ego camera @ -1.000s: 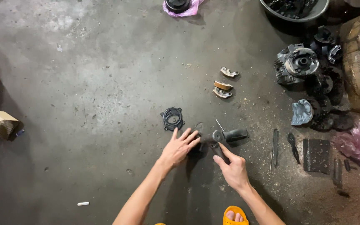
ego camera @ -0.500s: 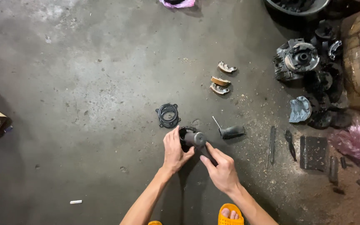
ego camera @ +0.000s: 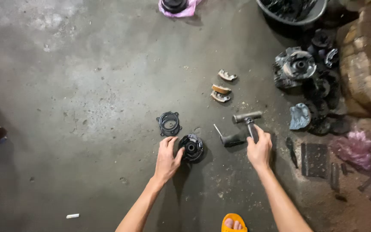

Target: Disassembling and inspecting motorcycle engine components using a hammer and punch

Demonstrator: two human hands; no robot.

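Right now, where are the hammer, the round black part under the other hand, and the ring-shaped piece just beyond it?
hammer (ego camera: 247, 117): head view, on its metal head.
round black part (ego camera: 192, 147): head view, near its hub.
ring-shaped piece (ego camera: 168, 123): head view, on its rim.
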